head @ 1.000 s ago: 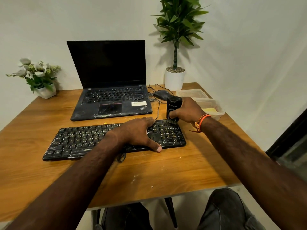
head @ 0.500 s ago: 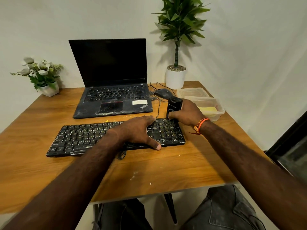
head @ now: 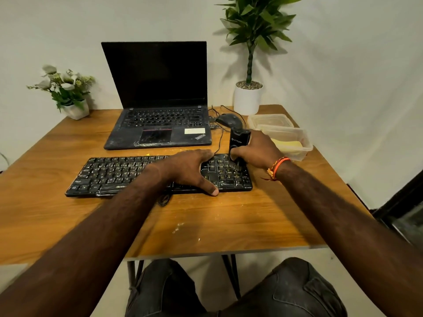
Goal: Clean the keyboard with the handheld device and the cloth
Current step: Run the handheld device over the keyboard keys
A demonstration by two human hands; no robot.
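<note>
A dusty black keyboard (head: 119, 175) lies across the middle of the wooden table (head: 229, 225). My left hand (head: 190, 170) rests flat on its right-hand part, fingers spread over the keys and thumb at the front edge. My right hand (head: 258, 152) grips a black handheld device (head: 238, 140) upright, its brush tip down on the keys at the keyboard's far right. A yellow cloth (head: 286, 145) lies in a clear plastic container (head: 297, 133) just right of that hand.
An open black laptop (head: 158, 124) sits behind the keyboard, with a black mouse (head: 229, 120) and cables to its right. A tall potted plant (head: 248, 97) stands at the back right, a small flower pot (head: 75, 108) at the back left. A second clear container (head: 270, 120) sits behind the first.
The right hand has shifted the device slightly along the keyboard's right end. The left hand stays on the keys. The camera view has moved a little.
</note>
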